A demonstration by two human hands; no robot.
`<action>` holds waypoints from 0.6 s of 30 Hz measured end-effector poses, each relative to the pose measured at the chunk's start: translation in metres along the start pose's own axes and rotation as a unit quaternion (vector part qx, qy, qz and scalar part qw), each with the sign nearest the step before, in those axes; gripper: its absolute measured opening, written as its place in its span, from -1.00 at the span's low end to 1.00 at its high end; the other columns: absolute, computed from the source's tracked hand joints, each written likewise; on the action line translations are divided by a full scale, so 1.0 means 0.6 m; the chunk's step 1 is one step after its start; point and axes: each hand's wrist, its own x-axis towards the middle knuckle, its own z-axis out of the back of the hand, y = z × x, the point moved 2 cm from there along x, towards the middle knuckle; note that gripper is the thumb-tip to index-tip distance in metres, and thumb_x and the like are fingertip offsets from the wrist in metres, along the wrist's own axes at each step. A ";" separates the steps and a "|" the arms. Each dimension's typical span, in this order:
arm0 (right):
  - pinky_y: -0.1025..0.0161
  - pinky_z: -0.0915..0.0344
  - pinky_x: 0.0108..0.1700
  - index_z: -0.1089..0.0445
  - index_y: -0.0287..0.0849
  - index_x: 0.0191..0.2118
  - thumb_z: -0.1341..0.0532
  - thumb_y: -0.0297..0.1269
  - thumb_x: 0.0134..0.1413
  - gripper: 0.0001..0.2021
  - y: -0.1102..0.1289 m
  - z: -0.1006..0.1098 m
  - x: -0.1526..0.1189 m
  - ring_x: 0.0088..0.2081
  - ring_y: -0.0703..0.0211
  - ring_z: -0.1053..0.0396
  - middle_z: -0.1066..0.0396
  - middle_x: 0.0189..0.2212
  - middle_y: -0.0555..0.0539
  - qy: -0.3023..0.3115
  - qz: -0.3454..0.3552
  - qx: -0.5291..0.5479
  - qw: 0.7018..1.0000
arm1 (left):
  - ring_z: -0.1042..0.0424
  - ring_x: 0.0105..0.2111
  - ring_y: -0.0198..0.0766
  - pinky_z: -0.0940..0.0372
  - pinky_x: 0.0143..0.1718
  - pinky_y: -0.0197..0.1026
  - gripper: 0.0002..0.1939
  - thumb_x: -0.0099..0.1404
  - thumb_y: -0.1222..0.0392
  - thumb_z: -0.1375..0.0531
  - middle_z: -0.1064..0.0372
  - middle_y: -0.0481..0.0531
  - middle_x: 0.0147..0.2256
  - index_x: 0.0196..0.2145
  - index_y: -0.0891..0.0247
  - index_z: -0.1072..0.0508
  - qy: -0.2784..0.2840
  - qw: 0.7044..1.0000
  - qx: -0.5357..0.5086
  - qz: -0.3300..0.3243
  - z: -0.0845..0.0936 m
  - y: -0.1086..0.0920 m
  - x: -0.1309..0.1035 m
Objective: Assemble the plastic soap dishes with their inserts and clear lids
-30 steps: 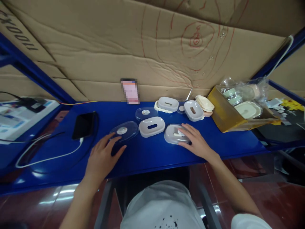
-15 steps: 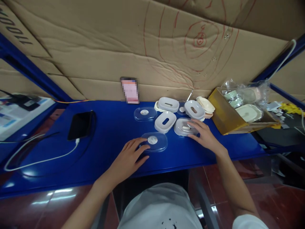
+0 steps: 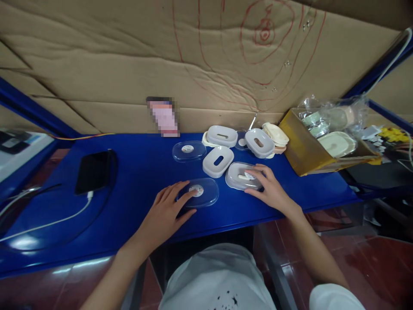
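Note:
My left hand (image 3: 167, 206) lies at the left end of a clear plastic lid (image 3: 208, 196) with a round sticker, its fingers spread and the index fingertip at the sticker. My right hand (image 3: 271, 189) grips the right end of a grey oval soap dish (image 3: 235, 178) under a clear lid, thumb on the near edge and fingers on top. A pale bar shape and a round sticker show through that cover. Just behind it sits an uncovered grey dish (image 3: 209, 165) with a slot in its middle. Another clear lid (image 3: 179, 151) lies farther back.
More grey dishes (image 3: 222, 134) and cream dishes (image 3: 276, 132) cluster at the back. An open cardboard box (image 3: 298, 150) of bagged parts stands right. A phone (image 3: 92, 172) on a white cable lies left; another phone (image 3: 164, 118) leans on the cardboard wall (image 3: 112, 77).
The view has shifted a little. My right hand has closed further over the covered soap dish, which has come slightly nearer to me. My left index finger has moved onto the lid's sticker.

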 end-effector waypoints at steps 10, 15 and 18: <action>-0.35 -0.34 0.37 -0.23 0.18 0.46 -0.28 0.04 0.40 -0.40 0.010 0.012 -0.031 0.43 -0.28 -0.21 -0.29 0.30 -0.23 0.011 -0.005 -0.018 1.000 | -0.41 0.30 0.22 -0.39 0.24 0.30 -0.59 0.48 -0.09 -0.24 -0.26 0.26 0.40 0.17 0.11 -0.40 0.003 0.999 0.003 0.052 -0.007 0.014 -0.013; -0.33 -0.34 0.36 -0.25 0.16 0.45 -0.30 0.07 0.38 -0.39 0.021 0.010 -0.036 0.40 -0.29 -0.25 -0.31 0.30 -0.25 0.008 -0.003 -0.031 0.999 | -0.39 0.32 0.22 -0.35 0.27 0.29 -0.58 0.52 -0.11 -0.18 -0.29 0.30 0.38 0.18 0.14 -0.39 -0.019 0.997 0.018 0.077 -0.010 0.011 -0.001; -0.34 -0.27 0.39 -0.21 0.15 0.48 -0.24 0.09 0.42 -0.38 0.027 0.026 -0.015 0.46 -0.31 -0.18 -0.29 0.38 -0.24 0.034 0.001 -0.042 0.999 | -0.35 0.35 0.25 -0.29 0.31 0.32 -0.55 0.51 -0.12 -0.19 -0.26 0.33 0.39 0.21 0.16 -0.37 -0.027 0.995 0.030 0.096 -0.016 0.007 -0.002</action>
